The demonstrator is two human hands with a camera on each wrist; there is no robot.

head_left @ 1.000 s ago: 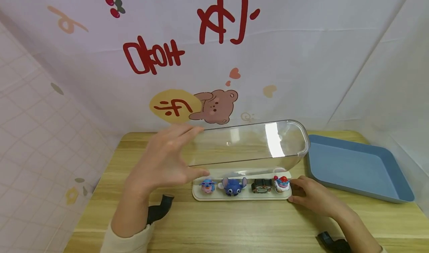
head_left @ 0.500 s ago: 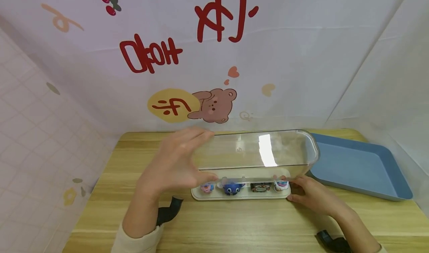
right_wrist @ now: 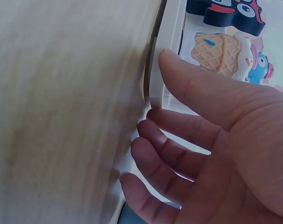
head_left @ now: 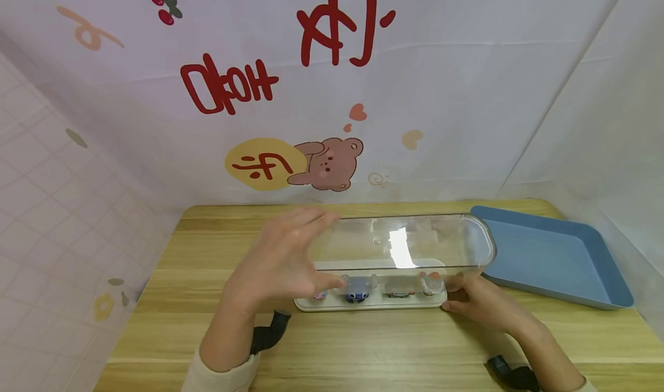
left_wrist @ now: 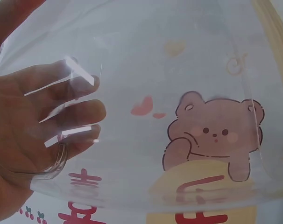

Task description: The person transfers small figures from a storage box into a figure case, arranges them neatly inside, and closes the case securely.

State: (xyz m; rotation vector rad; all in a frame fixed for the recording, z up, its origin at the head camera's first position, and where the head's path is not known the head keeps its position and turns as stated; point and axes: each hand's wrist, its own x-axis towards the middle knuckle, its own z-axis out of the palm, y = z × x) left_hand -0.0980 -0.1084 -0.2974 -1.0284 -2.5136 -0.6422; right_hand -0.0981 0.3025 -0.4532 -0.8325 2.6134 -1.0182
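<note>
My left hand (head_left: 282, 259) grips the left end of a long clear plastic display cover (head_left: 436, 239), thumb on the near side and fingers on the far side. Through the clear wall, its fingers also show in the left wrist view. The cover hangs tilted above a white display base (head_left: 373, 307). On the base stand several small toy figures, among them a blue big-eared one (head_left: 357, 296) and an ice-cream cone figure (right_wrist: 218, 51). My right hand (head_left: 485, 302) holds the base's right end, with its thumb (right_wrist: 179, 65) at the rim and its fingers around the corner.
A blue tray (head_left: 550, 259) lies at the back right of the wooden table (head_left: 353, 351). Behind the table hangs a white printed cloth (head_left: 456, 92). Black straps or mounts show at both wrists.
The left hand has brought the clear cover down and slightly to the right, so it now overlaps the figures in the head view. My right hand stays at the base's right end.
</note>
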